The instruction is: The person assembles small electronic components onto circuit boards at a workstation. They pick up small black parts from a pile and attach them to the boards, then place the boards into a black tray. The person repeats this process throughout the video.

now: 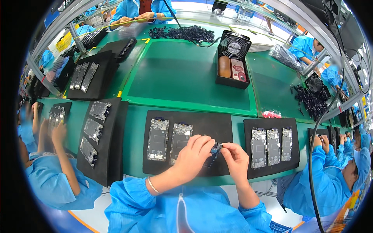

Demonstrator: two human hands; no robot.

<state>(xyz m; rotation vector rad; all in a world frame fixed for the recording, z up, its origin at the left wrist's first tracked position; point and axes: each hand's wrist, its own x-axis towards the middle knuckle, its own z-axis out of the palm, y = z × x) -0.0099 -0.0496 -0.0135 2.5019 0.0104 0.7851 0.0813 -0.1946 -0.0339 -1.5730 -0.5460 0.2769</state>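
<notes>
at the far left a co-worker in a blue coat (64, 184) sits with raised, blurred hands by a board on a dark pad. next comes a black foam pad (112, 151) set at a slant, with three circuit boards (93, 129) lying in a column along it. farther back on that side, another dark pad (99, 75) bears three more boards.

right in front of me lies the wide black pad (215, 124), on the green bench (134, 143). two boards stand side by side on its left part: the first (158, 139) in full view, the second (181, 134) partly covered by my left hand (195, 153). that hand's fingers bend down to the left side of a small dark piece (215, 150) with bluish parts; my own hand hides how firmly they close, so i cannot tell. the piece is over the right half of the pad, between my two hands. my right hand (236, 157) has thumb and forefinger drawn narrow, pinching the piece's right end.

behind, a black box (233, 82) stands under a round fan grille (234, 46). to my right, a smaller black pad (272, 168) carries three upright boards (273, 145) in a row.
</notes>
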